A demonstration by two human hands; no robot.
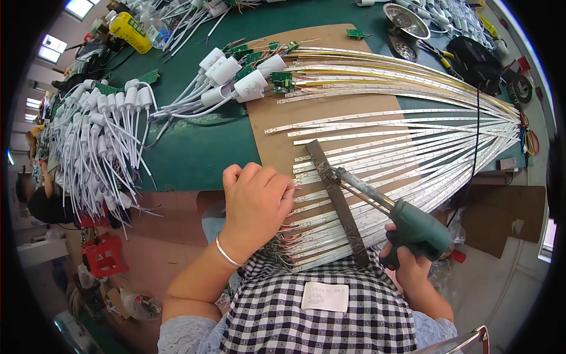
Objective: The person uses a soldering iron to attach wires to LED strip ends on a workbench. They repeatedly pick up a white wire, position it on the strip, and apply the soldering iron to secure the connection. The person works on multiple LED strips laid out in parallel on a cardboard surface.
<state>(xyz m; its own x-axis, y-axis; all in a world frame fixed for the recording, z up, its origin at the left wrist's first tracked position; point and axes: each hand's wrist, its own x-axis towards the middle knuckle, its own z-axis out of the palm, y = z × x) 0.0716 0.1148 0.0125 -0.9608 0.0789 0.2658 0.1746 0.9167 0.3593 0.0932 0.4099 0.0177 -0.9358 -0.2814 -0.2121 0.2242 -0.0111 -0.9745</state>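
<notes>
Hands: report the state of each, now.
Left hand: fingers curled beside the strips; whether it pinches anything cannot be told.
Right hand: closed, holding the soldering gun.

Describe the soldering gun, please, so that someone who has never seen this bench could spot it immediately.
At the green table, find the fan of pale strips crossed by a dark bar. At that bar, the right hand grips the soldering gun. Its bulky dark-green body and metal barrel set it apart from the flat strips around it.
</notes>
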